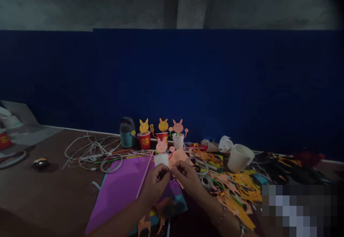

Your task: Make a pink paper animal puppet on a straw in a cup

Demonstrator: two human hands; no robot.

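Close together above the purple paper [126, 176], my left hand [157, 180] and my right hand [187, 177] both have their fingers pinched. Whatever lies between the fingertips is too small or hidden to name. Just behind my left hand stands a white paper cup [160, 160] topped with a pink paper animal head [161, 146]; my fingers cover its lower part. I cannot tell whether they touch it. A piece of light orange paper [180, 157] lies behind my right hand.
Similar paper animals stand in red cups [144, 141] and a white cup [178, 141] at the back, beside a teal flask [128, 133]. White cables [91, 151] tangle at left. Tape rolls [206, 181], orange paper scraps [242, 186] and a large pale cup [240, 158] lie rightward.
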